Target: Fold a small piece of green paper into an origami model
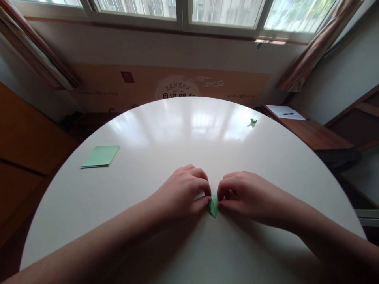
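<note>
One folded paper (213, 207) sits between the left hand (188, 191) and right hand (247, 193), its sides pinched and partly covered by the fingers (203, 185) of each; whether it touches the desk (160, 138) is hard to tell. A stack (100, 156) lies left, a green figure (254, 122), too small to make out, far right. The desk hides the banner (136, 88)'s lower lettering.

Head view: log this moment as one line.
left hand: holding folded green paper, left edge | right hand: holding same paper, right edge | green paper stack: on table, left side
</note>
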`<action>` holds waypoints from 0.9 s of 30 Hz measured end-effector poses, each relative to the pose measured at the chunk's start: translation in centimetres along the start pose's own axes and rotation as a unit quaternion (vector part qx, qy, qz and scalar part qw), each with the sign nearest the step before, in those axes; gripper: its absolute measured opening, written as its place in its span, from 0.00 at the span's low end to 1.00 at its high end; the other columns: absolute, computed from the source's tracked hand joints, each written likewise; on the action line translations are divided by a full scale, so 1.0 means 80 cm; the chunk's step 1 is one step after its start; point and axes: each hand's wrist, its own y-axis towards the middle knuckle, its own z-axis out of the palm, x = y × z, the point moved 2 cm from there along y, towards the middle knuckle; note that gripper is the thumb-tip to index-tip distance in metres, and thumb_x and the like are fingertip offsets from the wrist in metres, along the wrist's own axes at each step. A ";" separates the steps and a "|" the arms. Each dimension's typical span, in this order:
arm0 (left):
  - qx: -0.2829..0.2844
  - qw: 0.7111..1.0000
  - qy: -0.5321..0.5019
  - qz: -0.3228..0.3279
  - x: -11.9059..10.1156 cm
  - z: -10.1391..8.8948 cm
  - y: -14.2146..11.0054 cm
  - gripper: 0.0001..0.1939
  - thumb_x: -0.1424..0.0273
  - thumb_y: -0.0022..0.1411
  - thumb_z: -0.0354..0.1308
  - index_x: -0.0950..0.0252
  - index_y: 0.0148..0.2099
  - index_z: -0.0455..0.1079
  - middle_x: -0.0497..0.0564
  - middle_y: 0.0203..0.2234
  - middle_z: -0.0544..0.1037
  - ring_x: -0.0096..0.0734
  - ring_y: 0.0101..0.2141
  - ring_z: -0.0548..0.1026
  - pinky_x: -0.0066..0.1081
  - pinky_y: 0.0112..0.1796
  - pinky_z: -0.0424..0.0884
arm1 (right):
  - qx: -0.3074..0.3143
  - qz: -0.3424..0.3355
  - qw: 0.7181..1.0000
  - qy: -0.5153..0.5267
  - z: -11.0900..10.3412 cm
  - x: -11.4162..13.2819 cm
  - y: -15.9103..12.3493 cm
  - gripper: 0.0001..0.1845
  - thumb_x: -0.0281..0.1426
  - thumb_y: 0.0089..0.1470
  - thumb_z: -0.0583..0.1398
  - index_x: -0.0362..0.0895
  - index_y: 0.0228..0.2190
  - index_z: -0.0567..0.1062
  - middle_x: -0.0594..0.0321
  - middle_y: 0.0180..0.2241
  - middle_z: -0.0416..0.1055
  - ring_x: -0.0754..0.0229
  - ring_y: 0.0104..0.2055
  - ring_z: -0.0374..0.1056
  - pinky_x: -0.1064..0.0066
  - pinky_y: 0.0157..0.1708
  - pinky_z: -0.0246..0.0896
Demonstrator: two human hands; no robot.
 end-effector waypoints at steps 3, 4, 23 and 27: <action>0.004 1.000 0.011 0.003 0.000 0.002 0.001 0.05 0.73 0.59 0.62 0.61 0.33 0.79 0.49 0.36 0.79 0.37 0.38 0.73 0.37 0.44 0.67 | -0.008 0.006 1.000 -0.015 0.001 0.004 -0.002 0.03 0.29 0.52 0.62 0.47 0.27 0.76 0.70 0.27 0.74 0.65 0.28 0.66 0.73 0.28 0.53; 0.004 1.000 0.015 0.003 0.000 0.003 0.001 0.05 0.73 0.59 0.61 0.62 0.33 0.78 0.49 0.36 0.78 0.37 0.38 0.73 0.37 0.44 0.67 | -0.013 0.008 1.000 -0.020 0.001 0.005 -0.002 0.03 0.29 0.51 0.62 0.47 0.28 0.76 0.70 0.27 0.74 0.65 0.28 0.65 0.73 0.27 0.52; 0.029 0.999 0.008 0.042 0.005 0.000 0.003 0.04 0.75 0.60 0.62 0.62 0.34 0.78 0.49 0.37 0.78 0.33 0.38 0.73 0.34 0.45 0.67 | -0.020 0.011 1.000 0.005 0.002 0.000 0.003 0.06 0.30 0.51 0.63 0.49 0.27 0.81 0.69 0.26 0.76 0.64 0.28 0.68 0.72 0.29 0.55; 0.015 0.999 0.025 0.022 0.002 0.007 0.003 0.05 0.75 0.59 0.61 0.63 0.32 0.77 0.49 0.37 0.77 0.34 0.37 0.72 0.36 0.45 0.66 | -0.028 0.012 1.000 0.008 0.001 -0.002 0.004 0.06 0.29 0.50 0.63 0.47 0.25 0.80 0.68 0.25 0.76 0.64 0.28 0.68 0.72 0.28 0.56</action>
